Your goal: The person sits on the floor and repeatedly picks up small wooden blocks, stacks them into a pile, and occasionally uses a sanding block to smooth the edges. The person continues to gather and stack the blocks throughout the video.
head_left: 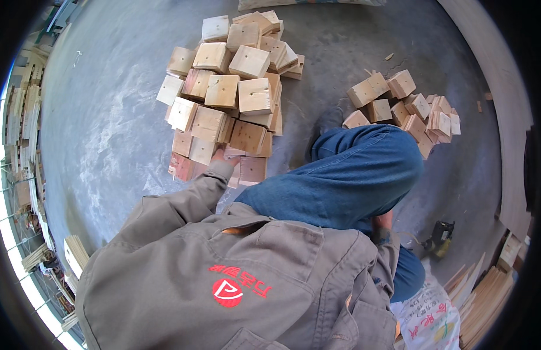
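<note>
My left hand (pixel 220 156) reaches to the near edge of a large pile of squarish wooden blocks (pixel 221 90). Its fingers touch the blocks beside a pinkish one (pixel 253 169). Part of the hand is hidden by the sleeve and the wood, so I cannot tell whether it grips a block. The pile is several layers high, and many blocks have a small dark hole in the face. Low beside my bent knee is my right hand (pixel 383 221), with its fingers hidden behind the blue trouser leg. What it holds, if anything, does not show.
A smaller, looser heap of wooden blocks (pixel 419 108) lies beyond my knee at the right. Near my right side are a dark power tool (pixel 440 238), a white printed sack (pixel 429 318) and wooden boards (pixel 486 303). Stacked timber (pixel 30 122) lines the left edge.
</note>
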`<state>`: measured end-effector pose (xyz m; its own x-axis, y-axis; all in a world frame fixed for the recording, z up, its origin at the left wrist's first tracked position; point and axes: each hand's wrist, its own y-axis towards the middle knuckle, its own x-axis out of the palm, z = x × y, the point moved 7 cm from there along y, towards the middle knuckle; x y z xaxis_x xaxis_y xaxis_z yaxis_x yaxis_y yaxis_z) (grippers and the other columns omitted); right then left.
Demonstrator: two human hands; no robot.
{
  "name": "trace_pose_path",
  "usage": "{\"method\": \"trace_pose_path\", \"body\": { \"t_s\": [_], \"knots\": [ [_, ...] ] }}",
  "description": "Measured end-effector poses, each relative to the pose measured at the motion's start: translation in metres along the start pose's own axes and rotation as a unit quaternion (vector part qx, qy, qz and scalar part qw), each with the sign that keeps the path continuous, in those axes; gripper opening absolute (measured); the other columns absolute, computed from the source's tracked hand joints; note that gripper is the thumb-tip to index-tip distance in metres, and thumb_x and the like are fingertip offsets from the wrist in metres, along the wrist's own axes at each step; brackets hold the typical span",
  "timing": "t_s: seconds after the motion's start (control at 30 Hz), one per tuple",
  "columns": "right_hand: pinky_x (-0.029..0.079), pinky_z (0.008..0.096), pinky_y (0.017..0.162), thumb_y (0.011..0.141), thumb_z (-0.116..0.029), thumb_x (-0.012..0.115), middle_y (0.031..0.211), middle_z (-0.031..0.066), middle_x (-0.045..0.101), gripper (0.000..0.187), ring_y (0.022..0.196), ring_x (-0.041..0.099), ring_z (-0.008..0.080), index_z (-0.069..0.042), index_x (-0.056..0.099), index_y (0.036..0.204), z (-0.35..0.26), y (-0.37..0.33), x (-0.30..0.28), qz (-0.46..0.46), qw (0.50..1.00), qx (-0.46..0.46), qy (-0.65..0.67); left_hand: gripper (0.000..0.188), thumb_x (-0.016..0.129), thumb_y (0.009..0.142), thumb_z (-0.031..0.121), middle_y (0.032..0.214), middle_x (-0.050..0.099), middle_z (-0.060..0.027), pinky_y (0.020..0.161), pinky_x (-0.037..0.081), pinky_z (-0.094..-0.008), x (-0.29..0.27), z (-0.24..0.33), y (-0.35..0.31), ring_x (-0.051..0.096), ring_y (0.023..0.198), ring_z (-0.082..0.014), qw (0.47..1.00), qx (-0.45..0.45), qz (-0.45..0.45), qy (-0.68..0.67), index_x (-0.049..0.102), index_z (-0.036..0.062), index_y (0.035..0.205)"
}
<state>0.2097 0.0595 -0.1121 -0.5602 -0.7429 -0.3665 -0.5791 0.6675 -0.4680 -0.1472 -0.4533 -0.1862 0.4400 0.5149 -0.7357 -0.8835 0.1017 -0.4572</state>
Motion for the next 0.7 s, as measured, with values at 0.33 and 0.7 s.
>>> {"method": "trace_pose_path", "body": {
  "t_s": [0.33,0.7],
  "knots": [
    [0.052,0.0428,0.090,0.093,-0.025,0.065,0.118,0.0228,0.071,0.037,0.114,0.066,0.0402,-0.001,0.068,0.121,0.003,0.008,0.004,-0.017,0.985,-0.062,-0.162,0.060,0.081,0.076,0.034,0.117,0.073,-0.0180,0.093,0.054,-0.0371,0.012,-0.032,-0.003,0.070,0.106,-0.0308,0.989,-0.022,-0.148,0.008,0.066,-0.0001,0.123],
    [0.052,0.0463,0.087,0.090,-0.021,0.066,0.102,0.0257,0.070,0.027,0.101,0.067,0.0436,-0.001,0.066,0.108,0.024,0.014,0.002,0.027,0.981,-0.054,-0.186,0.056,0.078,0.089,0.030,0.120,0.071,-0.0179,0.098,0.055,-0.0365,0.059,0.036,-0.046,0.070,0.109,-0.0248,0.937,0.071,-0.341,-0.043,0.061,-0.0058,0.129]
  ]
}}
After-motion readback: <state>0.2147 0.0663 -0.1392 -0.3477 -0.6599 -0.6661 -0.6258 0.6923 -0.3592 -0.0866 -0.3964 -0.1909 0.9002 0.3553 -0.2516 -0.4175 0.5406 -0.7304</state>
